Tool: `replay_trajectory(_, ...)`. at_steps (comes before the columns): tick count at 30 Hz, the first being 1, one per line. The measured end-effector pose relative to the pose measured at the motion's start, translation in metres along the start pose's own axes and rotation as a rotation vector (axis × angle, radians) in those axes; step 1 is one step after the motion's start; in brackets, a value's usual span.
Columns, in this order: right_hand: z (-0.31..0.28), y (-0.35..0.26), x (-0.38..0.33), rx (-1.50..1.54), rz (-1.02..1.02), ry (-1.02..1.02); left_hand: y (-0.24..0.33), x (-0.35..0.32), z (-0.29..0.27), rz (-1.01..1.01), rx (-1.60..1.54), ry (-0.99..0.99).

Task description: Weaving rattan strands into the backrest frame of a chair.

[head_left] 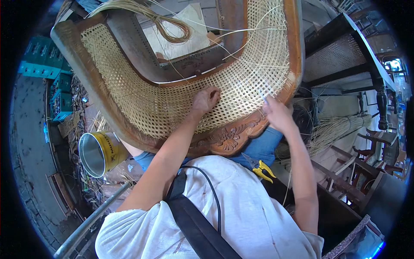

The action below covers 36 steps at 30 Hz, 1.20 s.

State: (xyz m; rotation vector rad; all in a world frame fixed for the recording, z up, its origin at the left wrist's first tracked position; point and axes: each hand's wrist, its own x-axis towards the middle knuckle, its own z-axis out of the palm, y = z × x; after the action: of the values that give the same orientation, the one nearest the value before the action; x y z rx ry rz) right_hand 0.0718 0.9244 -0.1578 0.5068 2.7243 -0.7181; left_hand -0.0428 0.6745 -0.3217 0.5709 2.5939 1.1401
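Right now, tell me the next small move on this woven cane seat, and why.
Probably draw the pale cane strand through with the right hand, which pinches it at the edge of the woven cane seat. Loose strands lie slack across the open hole in the carved wooden chair frame, while the left hand presses flat on the weave to steady it.

Tin can (100, 153): seen lower left of the frame, lying on its side; cylindrical, yellow label with dark print, bare metal inside.
Crates (49, 69): stacked at the far left edge; boxy, teal-green, pale markings.
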Motion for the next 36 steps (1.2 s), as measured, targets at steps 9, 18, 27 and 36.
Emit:
replay_trajectory(9, -0.003, -0.001, 0.035, 0.577, -0.029, 0.026, 0.026, -0.004, -0.005, -0.006, 0.037, 0.028)
replay_trajectory(18, -0.004, -0.041, 0.028, 0.658, 0.075, 0.150, 0.077, 0.060, -0.014, 0.067, -0.916, -0.516)
replay_trajectory(27, 0.037, -0.066, 0.031, -0.529, 0.061, -0.212, 0.005, 0.053, 0.026, 0.070, -0.858, -0.396)
replay_trajectory(36, 0.047, -0.053, 0.046, -0.461, 0.008, -0.105, 0.014, 0.062, 0.018, 0.012, -0.582, -0.414)
